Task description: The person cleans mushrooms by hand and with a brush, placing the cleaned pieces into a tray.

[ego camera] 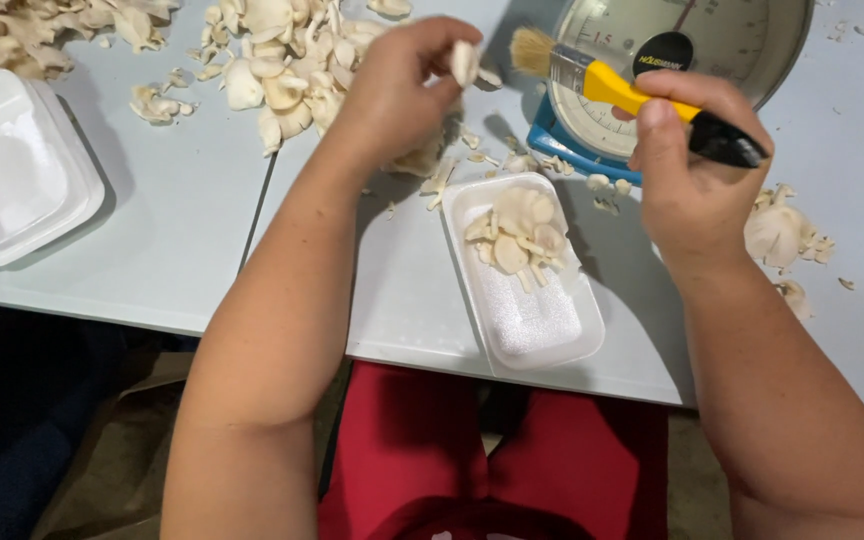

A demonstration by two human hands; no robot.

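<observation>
- My left hand (392, 85) is up behind the tray (527, 330), fingers pinched shut on a mushroom piece (464, 62) held off the table (172, 250).
- My right hand (687, 170) sits right of the tray, fist closed round a brush (632, 95): yellow ferrule, black handle, pale bristles pointing left toward the mushroom piece.
- Bristles and piece are near each other; can't tell if they touch.
- Tray is white foam, lying on the table's near edge, between my forearms. A small heap of cut mushrooms (517, 235) fills its far end; near end is bare.
- Behind the tray, right side: a dial scale (692, 40) on a blue base, partly hidden by the brush and my right hand.
- Behind the tray, left side: a big loose pile of mushrooms (282, 60), w/ bits scattered down toward the tray.
- Far left of the tray: stack of white foam trays (12, 170).
- Right of the tray, past my right wrist: a mushroom clump (777, 230) w/ scraps.
- Below the tray, under the table edge: red trousers (422, 450).
</observation>
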